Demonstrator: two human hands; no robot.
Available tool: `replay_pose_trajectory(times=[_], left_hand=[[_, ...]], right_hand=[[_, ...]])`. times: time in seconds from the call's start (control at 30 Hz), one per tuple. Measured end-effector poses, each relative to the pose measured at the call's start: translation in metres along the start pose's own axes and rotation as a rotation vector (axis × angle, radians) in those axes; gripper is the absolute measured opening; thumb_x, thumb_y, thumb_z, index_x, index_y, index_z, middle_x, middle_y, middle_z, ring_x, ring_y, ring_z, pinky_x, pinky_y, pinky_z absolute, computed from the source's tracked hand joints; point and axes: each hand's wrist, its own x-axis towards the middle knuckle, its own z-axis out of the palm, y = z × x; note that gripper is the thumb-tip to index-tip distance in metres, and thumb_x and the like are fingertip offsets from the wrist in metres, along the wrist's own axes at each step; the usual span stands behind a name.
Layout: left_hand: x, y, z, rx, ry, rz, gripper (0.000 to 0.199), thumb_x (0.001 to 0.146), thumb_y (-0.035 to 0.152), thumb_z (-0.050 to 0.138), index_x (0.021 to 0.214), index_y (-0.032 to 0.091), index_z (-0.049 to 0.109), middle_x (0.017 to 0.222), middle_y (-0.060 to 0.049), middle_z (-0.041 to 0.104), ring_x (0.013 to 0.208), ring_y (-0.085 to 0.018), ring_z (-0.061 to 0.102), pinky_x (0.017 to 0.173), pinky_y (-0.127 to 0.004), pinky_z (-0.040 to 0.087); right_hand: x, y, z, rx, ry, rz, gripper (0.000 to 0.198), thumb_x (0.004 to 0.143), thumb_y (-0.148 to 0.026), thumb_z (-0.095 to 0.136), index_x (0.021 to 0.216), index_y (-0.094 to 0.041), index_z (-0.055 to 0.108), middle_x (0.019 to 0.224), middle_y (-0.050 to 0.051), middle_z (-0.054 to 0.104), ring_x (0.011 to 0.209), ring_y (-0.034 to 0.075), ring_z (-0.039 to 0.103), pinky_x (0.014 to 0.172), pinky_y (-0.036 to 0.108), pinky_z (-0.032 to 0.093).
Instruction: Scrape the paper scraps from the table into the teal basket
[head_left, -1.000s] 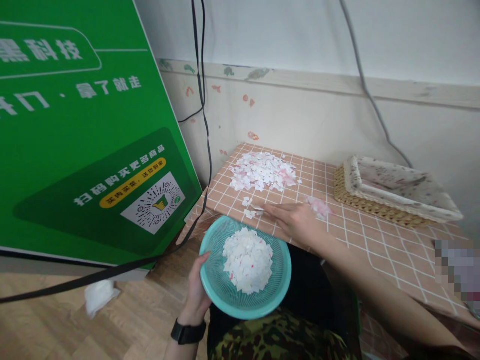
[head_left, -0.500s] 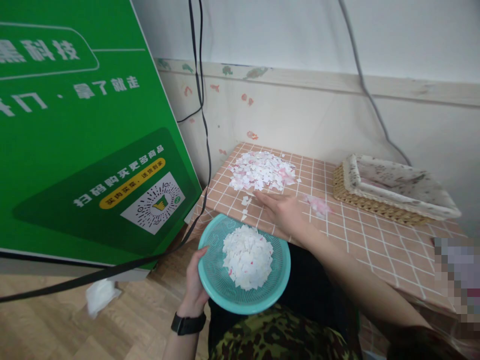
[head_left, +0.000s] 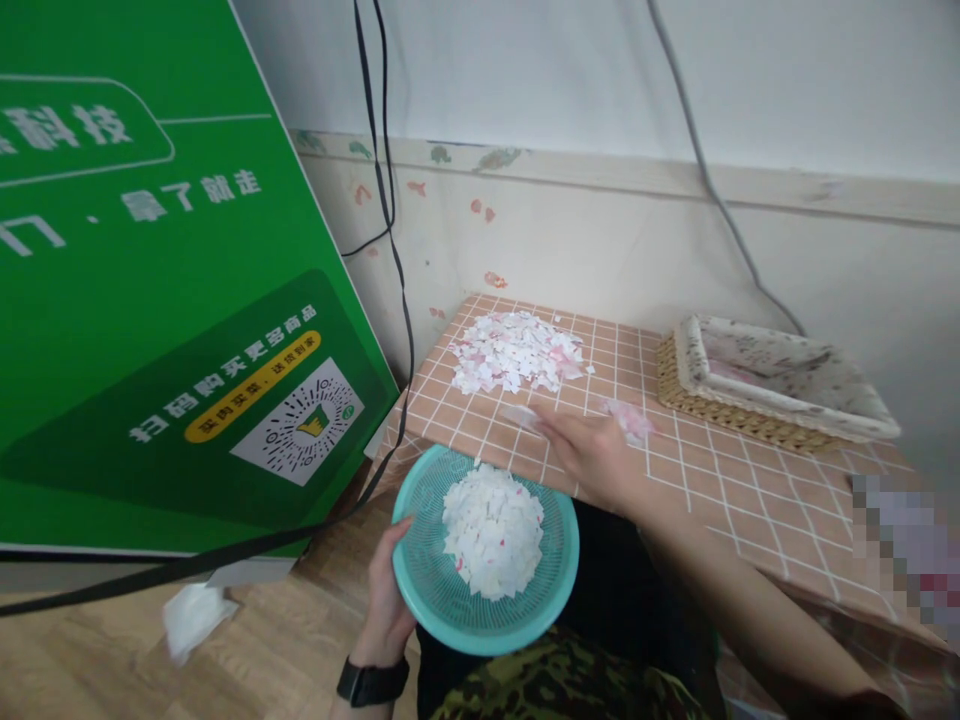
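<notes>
My left hand [head_left: 391, 590] grips the left rim of a round turquoise plastic colander [head_left: 559, 590], tilted below the table's front edge. Inside it lies a heap of torn white paper scraps [head_left: 495, 530] with a few pink specks. Over the table, my right hand [head_left: 592, 450] has its fingers together, with a blurred whitish paper scrap [head_left: 519, 416] at the fingertips. Just beyond is a wide pile of white and pale pink paper scraps [head_left: 514, 350]. A small pink-and-white clump of paper [head_left: 631, 420] lies beside the right hand, partly behind it.
A brown checked cloth covers the table [head_left: 720, 490]. At its back right stands a wicker basket [head_left: 757, 400] with a floral lining. A green cabinet [head_left: 172, 300] rises on the left, with black cables [head_left: 401, 270] hanging near it. A white plastic bag [head_left: 193, 615] lies on the floor.
The right hand has drawn slightly back and right, and a whitish scrap now shows at its fingertips. The loose scraps near the table edge are gone from there. The left hand keeps hold of the colander.
</notes>
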Motion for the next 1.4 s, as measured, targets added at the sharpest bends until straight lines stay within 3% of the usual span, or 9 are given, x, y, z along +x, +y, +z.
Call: replay_pose_trajectory(times=[0.07,0.13,0.37,0.53,0.7,0.83,0.97,1.13,1.4], left_hand=[[0.000,0.001,0.000,0.010,0.006,-0.006,0.016,0.067,0.023,0.066,0.077,0.012,0.070,0.068,-0.006,0.072,0.060,-0.021,0.065,0.066,-0.035,0.051],[0.000,0.001,0.000,0.021,0.024,-0.001,0.013,0.066,0.023,0.066,0.072,0.012,0.070,0.066,-0.007,0.071,0.060,-0.022,0.065,0.066,-0.036,0.052],[0.005,0.002,-0.004,0.070,0.061,-0.005,0.014,0.065,0.022,0.066,0.073,0.012,0.071,0.070,-0.008,0.073,0.062,-0.023,0.066,0.067,-0.037,0.052],[0.005,0.008,-0.003,0.091,0.097,-0.028,0.011,0.064,0.021,0.067,0.069,0.011,0.071,0.065,-0.008,0.072,0.059,-0.022,0.066,0.066,-0.034,0.051],[0.006,0.012,-0.003,0.094,0.112,-0.049,0.011,0.062,0.022,0.068,0.067,0.013,0.071,0.065,-0.007,0.072,0.060,-0.023,0.066,0.067,-0.036,0.052],[0.009,0.013,-0.003,0.109,0.117,-0.066,0.011,0.061,0.022,0.069,0.067,0.013,0.071,0.066,-0.007,0.072,0.060,-0.024,0.067,0.067,-0.039,0.053],[0.007,0.014,0.001,0.103,0.095,-0.068,0.013,0.061,0.022,0.068,0.069,0.013,0.072,0.069,-0.008,0.073,0.066,-0.026,0.068,0.069,-0.039,0.053],[0.004,0.013,0.004,0.073,0.099,-0.061,0.012,0.063,0.021,0.067,0.069,0.012,0.072,0.067,-0.007,0.072,0.064,-0.024,0.067,0.069,-0.038,0.053],[0.003,0.013,0.004,0.065,0.055,-0.077,0.017,0.065,0.024,0.067,0.074,0.011,0.073,0.070,-0.010,0.073,0.062,-0.025,0.066,0.065,-0.038,0.053]], right_hand=[[0.015,0.019,0.000,-0.149,0.040,0.166,0.035,0.090,-0.031,0.043,0.120,-0.021,0.058,0.075,0.005,0.071,0.057,0.016,0.062,0.055,0.028,0.044],[0.029,0.031,0.001,-0.231,0.026,0.208,0.034,0.090,-0.033,0.042,0.115,-0.020,0.062,0.070,0.006,0.070,0.056,0.017,0.061,0.054,0.028,0.041],[0.048,0.036,0.000,-0.117,-0.069,0.115,0.034,0.090,-0.032,0.042,0.116,-0.022,0.062,0.077,0.006,0.072,0.066,0.017,0.063,0.063,0.029,0.043],[0.054,0.045,-0.001,-0.129,-0.034,0.174,0.035,0.092,-0.033,0.040,0.117,-0.022,0.061,0.080,0.005,0.072,0.065,0.016,0.063,0.061,0.028,0.043],[0.066,0.053,0.008,-0.161,-0.065,0.141,0.032,0.090,-0.031,0.043,0.115,-0.023,0.062,0.076,0.004,0.072,0.062,0.014,0.063,0.060,0.026,0.041],[0.071,0.049,-0.006,-0.115,-0.152,0.079,0.031,0.089,-0.030,0.044,0.111,-0.023,0.064,0.075,0.004,0.071,0.064,0.015,0.062,0.060,0.027,0.040],[0.078,0.045,-0.018,-0.128,-0.161,0.117,0.032,0.089,-0.030,0.043,0.112,-0.023,0.064,0.078,0.005,0.071,0.066,0.016,0.062,0.061,0.027,0.040],[0.075,0.042,-0.020,-0.121,-0.197,0.101,0.030,0.088,-0.029,0.045,0.109,-0.025,0.065,0.073,0.004,0.070,0.064,0.016,0.061,0.060,0.028,0.039],[0.063,0.039,-0.023,-0.056,-0.179,0.111,0.031,0.089,-0.028,0.044,0.112,-0.024,0.064,0.084,0.005,0.071,0.070,0.017,0.063,0.064,0.029,0.043]])
